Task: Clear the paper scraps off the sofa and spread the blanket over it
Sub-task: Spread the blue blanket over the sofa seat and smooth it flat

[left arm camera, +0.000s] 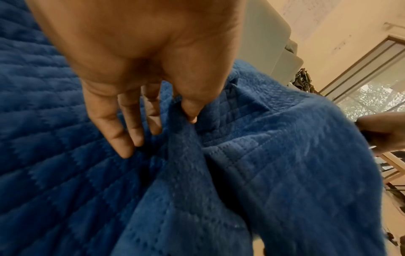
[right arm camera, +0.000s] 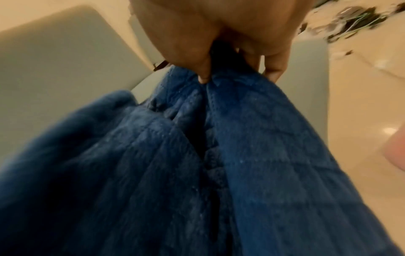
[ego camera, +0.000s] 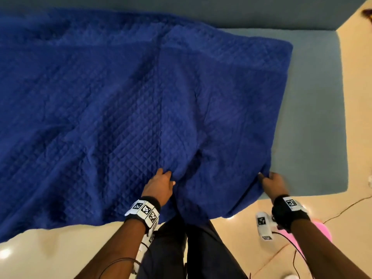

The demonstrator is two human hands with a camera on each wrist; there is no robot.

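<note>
A dark blue quilted blanket [ego camera: 120, 97] lies over most of the grey-blue sofa [ego camera: 314, 117], and its near edge hangs over the front. A strip of seat at the right end is bare. My left hand [ego camera: 168, 175] pinches a raised fold of the blanket near the front edge. In the left wrist view the thumb presses the fold [left arm camera: 181, 138] against the long fingers [left arm camera: 122, 135]. My right hand [ego camera: 265, 176] grips the blanket's right front corner, bunched between thumb and fingers [right arm camera: 271, 72]. No paper scraps are in sight.
My legs in dark trousers [ego camera: 197, 248] stand against the sofa front between my arms. A pink object [ego camera: 322, 230] and thin cables [ego camera: 342, 210] lie on the cream tiled floor at the right. Dark clutter [right arm camera: 350, 20] sits on the floor beyond the sofa's end.
</note>
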